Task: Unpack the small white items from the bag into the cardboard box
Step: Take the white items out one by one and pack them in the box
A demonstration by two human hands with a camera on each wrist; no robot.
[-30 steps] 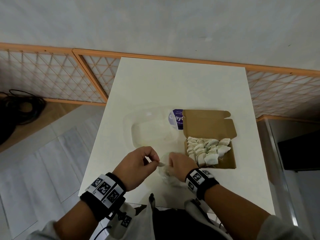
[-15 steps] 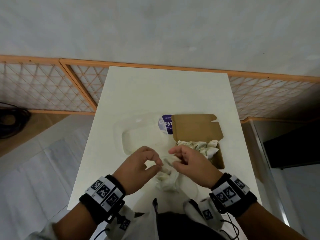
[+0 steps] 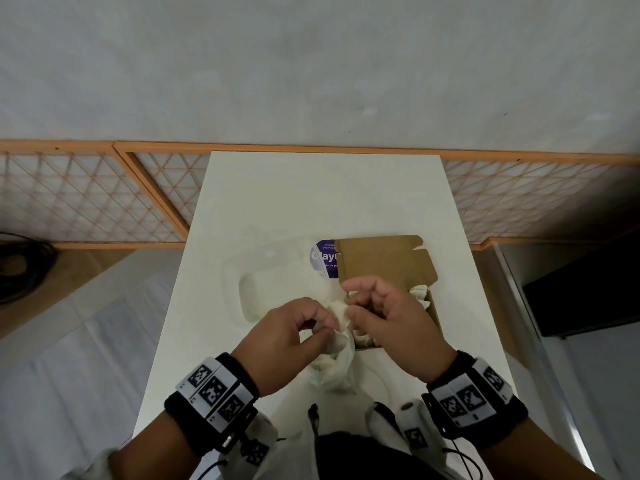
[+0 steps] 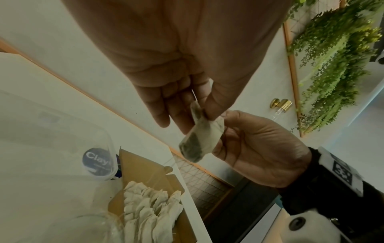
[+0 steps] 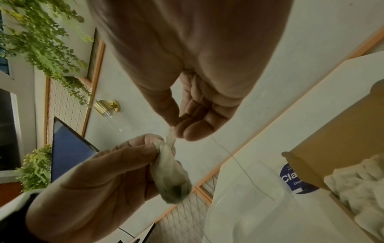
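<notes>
Both hands are raised above the table and hold one small white sachet (image 3: 340,311) between them. My left hand (image 3: 325,329) pinches the body of the sachet (image 5: 172,177). My right hand (image 3: 351,308) pinches its upper tip (image 5: 170,134) between thumb and fingers. Dark filling shows through the lower end of the sachet (image 4: 193,148). Just beyond my hands the brown cardboard box (image 3: 384,268) lies open and holds several white sachets (image 4: 149,208). A crumpled clear bag (image 3: 334,370) with more white pieces lies on the table under my hands.
A clear plastic tub (image 3: 273,275) with a round purple label (image 3: 325,259) lies left of the box. The white table (image 3: 311,195) stands against a wall with an orange-framed lattice (image 3: 86,202). A dark cable coil (image 3: 20,265) lies on the floor at the far left.
My right hand has come up out of the bag with a sachet. Both hands have risen from the table's near edge towards the box, and now both pinch the sachet.
</notes>
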